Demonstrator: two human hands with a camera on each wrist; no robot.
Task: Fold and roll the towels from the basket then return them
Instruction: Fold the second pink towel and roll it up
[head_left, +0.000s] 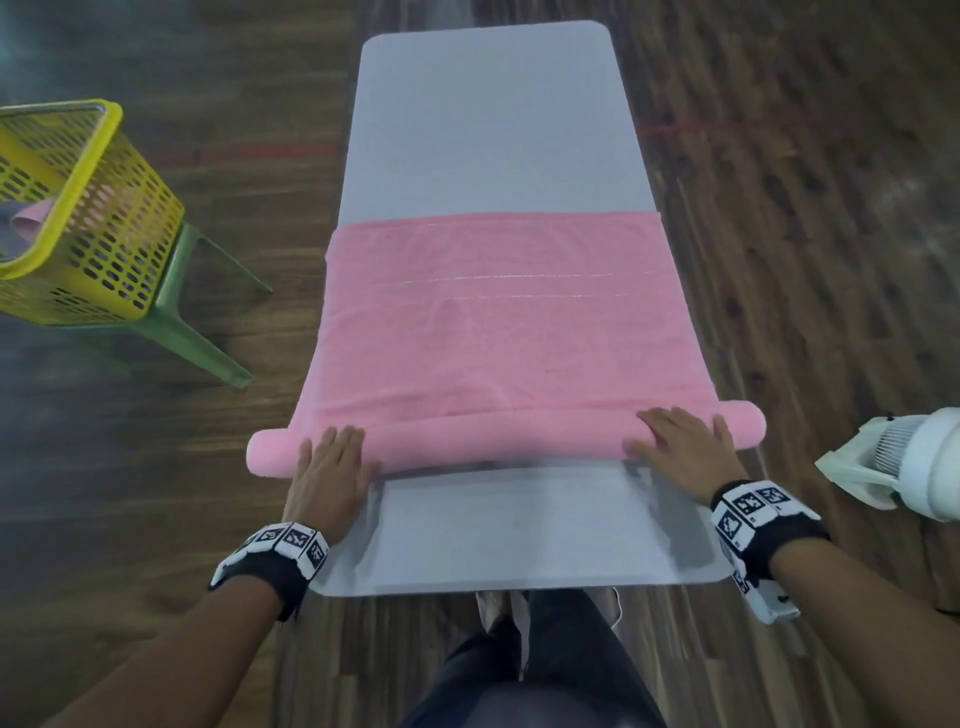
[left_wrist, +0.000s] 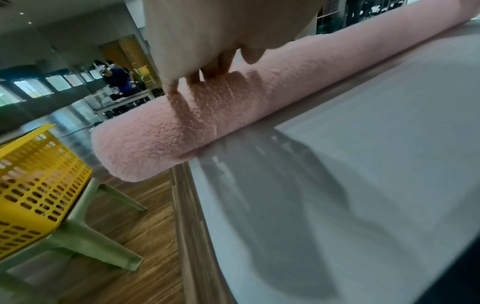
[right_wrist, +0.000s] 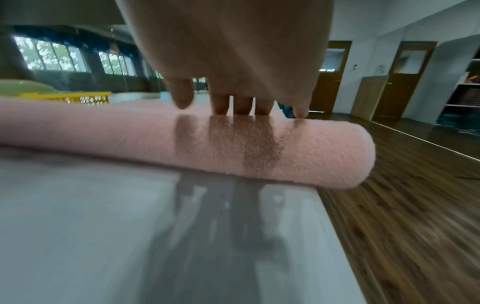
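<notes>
A pink towel lies folded across the grey table, its near edge rolled into a long tube that overhangs both table sides. My left hand lies flat on the roll's left part, fingers straight, and my right hand presses flat on its right part. In the left wrist view the fingertips touch the top of the roll. The right wrist view shows straight fingers on the roll. A yellow basket stands to the left with something pink inside.
The basket sits on a green stool on the wooden floor. A white fan-like device stands at the right edge. Bare table surface shows between my wrists. People stand at tables far back in the left wrist view.
</notes>
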